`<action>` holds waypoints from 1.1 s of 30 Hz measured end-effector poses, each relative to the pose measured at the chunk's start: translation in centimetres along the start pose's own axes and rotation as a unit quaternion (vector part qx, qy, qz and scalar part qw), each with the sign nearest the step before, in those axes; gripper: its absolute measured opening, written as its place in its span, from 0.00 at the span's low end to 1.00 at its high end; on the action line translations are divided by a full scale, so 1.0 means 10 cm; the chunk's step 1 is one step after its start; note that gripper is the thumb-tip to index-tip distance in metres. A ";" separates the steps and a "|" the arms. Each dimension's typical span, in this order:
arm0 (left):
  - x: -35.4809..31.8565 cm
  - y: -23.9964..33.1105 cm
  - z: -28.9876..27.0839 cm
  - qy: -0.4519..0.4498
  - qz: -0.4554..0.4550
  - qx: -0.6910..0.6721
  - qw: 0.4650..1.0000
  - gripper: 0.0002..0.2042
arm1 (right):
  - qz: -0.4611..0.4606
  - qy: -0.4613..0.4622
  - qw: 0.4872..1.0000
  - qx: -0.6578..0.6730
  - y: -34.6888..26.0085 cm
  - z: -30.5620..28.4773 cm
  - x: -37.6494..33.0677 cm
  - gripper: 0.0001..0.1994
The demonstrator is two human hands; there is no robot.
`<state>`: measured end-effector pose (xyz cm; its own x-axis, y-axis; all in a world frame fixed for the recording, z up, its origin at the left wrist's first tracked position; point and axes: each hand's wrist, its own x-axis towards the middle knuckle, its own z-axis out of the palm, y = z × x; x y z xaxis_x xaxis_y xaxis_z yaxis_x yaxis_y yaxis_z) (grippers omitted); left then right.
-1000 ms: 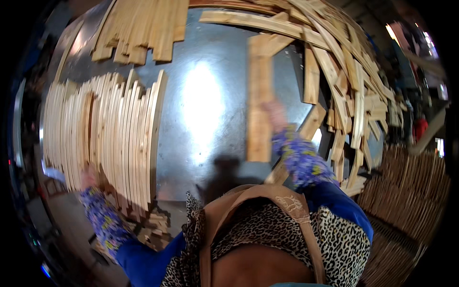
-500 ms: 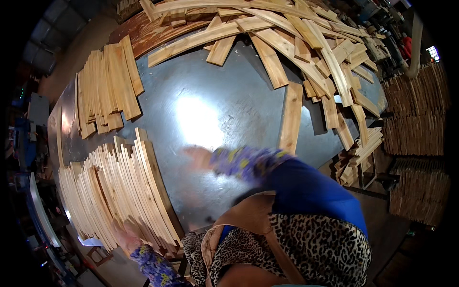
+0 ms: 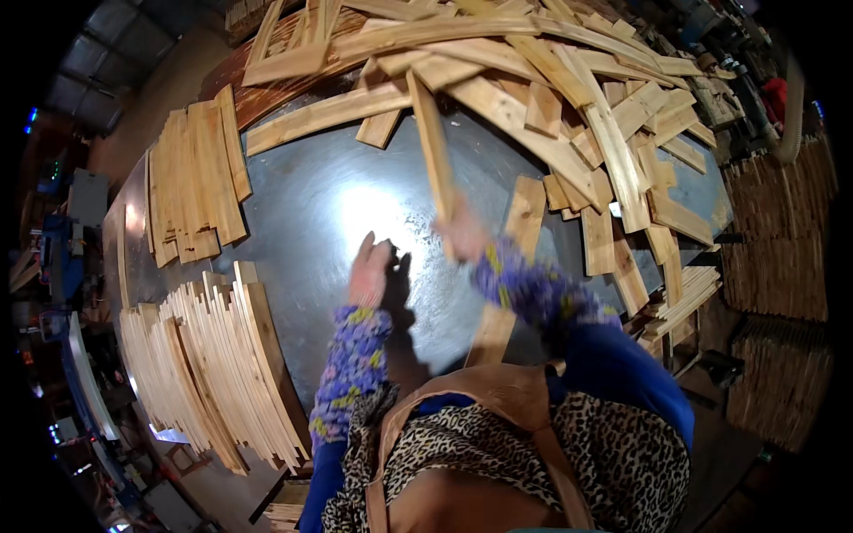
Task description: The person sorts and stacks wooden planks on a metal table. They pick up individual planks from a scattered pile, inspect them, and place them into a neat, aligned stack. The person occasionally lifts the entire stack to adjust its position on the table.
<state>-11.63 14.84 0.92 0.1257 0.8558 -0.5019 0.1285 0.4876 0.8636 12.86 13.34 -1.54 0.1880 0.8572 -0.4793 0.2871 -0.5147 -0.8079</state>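
My right hand (image 3: 464, 233) grips the near end of a narrow wooden board (image 3: 432, 142) over the metal tabletop (image 3: 311, 195); the hand is a little blurred. The board's far end reaches to the heap of loose boards (image 3: 524, 115). To the left of it, my left hand (image 3: 367, 274) hovers above the table with fingers stretched out and nothing in them, its shadow falling beside it. Another board (image 3: 524, 218) lies partly under my right forearm, running toward my body.
A row of boards set on edge (image 3: 209, 364) lines the table's near left side. Behind it lies a flat stack of boards (image 3: 191, 178). Tall stacks of wood strips (image 3: 773, 231) stand off to the right, and more boards (image 3: 684, 306) rest beside the table's right edge.
My left hand has left the on-edge row and moved right over the table. My right hand has reached forward and right and taken hold of a board, which has swung toward me.
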 end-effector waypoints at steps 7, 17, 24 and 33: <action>0.10 -0.35 -0.02 -0.084 -0.094 -0.017 0.992 0.23 | -0.145 -0.187 0.969 -0.067 0.51 -0.08 -0.37 0.36; -2.30 -1.66 -1.88 0.220 -0.106 0.330 0.912 0.23 | 0.152 -0.059 0.914 0.373 -0.60 -0.30 1.80 0.31; -2.48 -1.65 -2.66 0.423 0.002 0.645 0.636 0.28 | -0.058 0.041 0.875 0.478 -0.89 0.36 1.96 0.28; -0.25 0.02 -0.95 -0.030 -0.085 0.316 0.944 0.41 | 0.097 -0.337 0.935 -0.048 -0.19 1.00 -0.41 0.24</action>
<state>-21.26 14.49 2.80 0.1037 0.7531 -0.6496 0.7108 0.4007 0.5780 2.20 10.89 -1.46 -0.3808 0.5444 -0.7475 0.3986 -0.6327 -0.6639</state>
